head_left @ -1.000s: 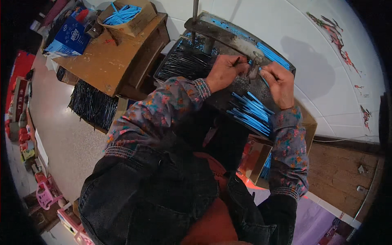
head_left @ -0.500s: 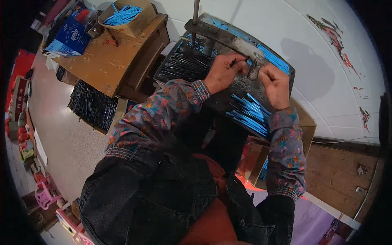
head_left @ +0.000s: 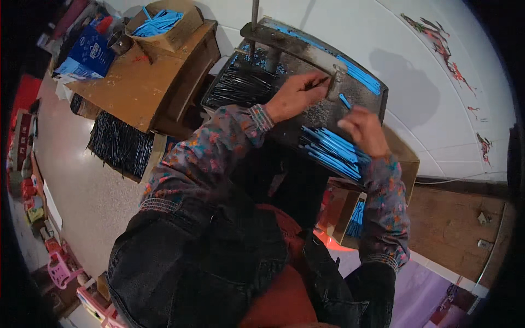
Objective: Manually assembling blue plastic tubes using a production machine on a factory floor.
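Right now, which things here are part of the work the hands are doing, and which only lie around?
In the work:
left hand pinching a thin black rod
right hand
blue sticks
dark metal tray
black rods pile

Lying about:
cardboard box of blue sticks
wooden table
blue packet

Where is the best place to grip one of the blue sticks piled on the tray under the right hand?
Probably at the near ends of the blue sticks, coming from above on the person's side. They lie flat and roughly parallel, fanned toward the right hand, so pinching one end lifts it free of its neighbours.
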### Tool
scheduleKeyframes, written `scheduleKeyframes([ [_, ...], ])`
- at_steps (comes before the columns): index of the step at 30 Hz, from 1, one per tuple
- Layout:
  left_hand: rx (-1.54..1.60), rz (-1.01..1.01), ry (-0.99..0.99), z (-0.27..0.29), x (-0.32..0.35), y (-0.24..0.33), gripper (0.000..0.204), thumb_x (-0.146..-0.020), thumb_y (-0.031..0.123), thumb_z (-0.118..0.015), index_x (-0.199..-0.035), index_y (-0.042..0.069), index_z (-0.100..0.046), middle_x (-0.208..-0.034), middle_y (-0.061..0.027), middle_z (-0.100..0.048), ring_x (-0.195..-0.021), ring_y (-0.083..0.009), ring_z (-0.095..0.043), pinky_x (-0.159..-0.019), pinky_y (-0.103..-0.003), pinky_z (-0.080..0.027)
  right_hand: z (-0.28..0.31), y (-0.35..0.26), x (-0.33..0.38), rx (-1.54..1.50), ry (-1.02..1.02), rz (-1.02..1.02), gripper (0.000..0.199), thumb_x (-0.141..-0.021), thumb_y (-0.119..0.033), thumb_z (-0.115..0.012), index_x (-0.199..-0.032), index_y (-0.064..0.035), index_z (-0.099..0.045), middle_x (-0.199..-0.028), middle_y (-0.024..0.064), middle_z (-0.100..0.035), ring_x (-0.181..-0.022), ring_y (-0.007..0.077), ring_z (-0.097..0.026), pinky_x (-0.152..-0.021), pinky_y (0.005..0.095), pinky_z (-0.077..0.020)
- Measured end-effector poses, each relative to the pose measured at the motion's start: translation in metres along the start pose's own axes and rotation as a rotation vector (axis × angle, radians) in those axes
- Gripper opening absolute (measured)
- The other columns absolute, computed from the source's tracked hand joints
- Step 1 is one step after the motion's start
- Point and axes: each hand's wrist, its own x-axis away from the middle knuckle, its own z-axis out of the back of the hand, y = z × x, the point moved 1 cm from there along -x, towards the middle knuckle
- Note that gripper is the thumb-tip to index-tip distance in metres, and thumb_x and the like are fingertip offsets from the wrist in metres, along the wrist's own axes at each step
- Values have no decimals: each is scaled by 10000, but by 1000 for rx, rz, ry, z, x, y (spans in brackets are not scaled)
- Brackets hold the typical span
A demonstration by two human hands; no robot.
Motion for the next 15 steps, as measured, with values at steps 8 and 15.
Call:
scheduleKeyframes([
  [8,199,-108,68,-4,-4,-5,80,-860,65,-591,-888,-8,-609,-740,-4,-566,-692,-78,-486,-615,-207,-400,-9,34,-15,222,286,15,91,-726,-65,-615,-800,-14,-601,-701,82,-568,-628,248,-520,-599,332,-440],
  [15,131,-37,105,-1,-12,-3,64,-835,40,-596,-814,-18,-612,-709,-1,-583,-642,-81,-479,-606,-207,-398,2,-24,-24,-510,345,-357,46,-775,-42,-589,-809,-17,-607,-666,26,-534,-563,127,-466,-535,242,-383],
])
